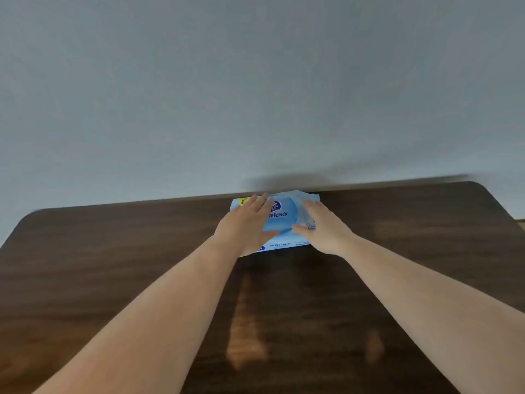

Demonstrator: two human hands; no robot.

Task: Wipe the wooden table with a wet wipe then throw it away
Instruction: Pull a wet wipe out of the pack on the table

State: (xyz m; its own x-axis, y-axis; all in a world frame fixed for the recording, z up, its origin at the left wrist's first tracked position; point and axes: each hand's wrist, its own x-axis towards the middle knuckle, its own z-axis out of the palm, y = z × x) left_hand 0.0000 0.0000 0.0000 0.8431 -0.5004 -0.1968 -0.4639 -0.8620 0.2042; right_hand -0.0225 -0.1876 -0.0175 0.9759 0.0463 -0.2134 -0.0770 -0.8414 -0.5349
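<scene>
A light blue pack of wet wipes (282,220) lies on the dark wooden table (113,265) at its far edge, against the wall. My left hand (244,226) rests on the pack's left part, fingers spread flat over it and thumb near the round lid. My right hand (324,231) lies on the pack's right part, fingers forward and thumb pointing at the lid's lower edge. Both hands touch the pack. No loose wipe is in view. The image is slightly blurred.
A plain grey wall (255,95) rises straight behind the table's far edge. The table has rounded far corners at the left (37,214) and right (477,186). Light reflections show on the wood close to me.
</scene>
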